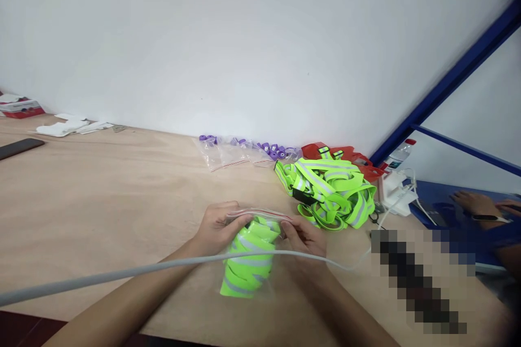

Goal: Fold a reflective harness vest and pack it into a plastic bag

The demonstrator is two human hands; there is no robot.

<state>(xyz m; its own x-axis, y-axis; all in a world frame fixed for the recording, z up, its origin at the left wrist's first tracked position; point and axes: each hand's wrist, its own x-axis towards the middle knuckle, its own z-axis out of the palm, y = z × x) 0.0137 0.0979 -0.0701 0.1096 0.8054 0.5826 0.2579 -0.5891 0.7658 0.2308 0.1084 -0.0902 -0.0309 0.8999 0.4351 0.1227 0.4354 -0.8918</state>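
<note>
Both hands grip the top edge of a clear zip bag (260, 214) with a red seal line. Inside the bag lies a bundled neon-green reflective strap (248, 265) with silver stripes. My left hand (217, 227) pinches the bag's left corner between thumb and fingers. At the right corner, my right hand (303, 236) holds the same edge, thumb on the near side. Just beyond my right hand is a heap of loose green reflective straps (334, 184) with black buckles.
A white cable (163, 267) crosses in front of my forearms. Purple rolls (272, 150) and clear bags (228, 156) lie by the wall, beside red plastic (358, 158). A bottle (401, 154) and white power strip (396, 192) stand right. Another person's hand (474, 203) rests on a blue table.
</note>
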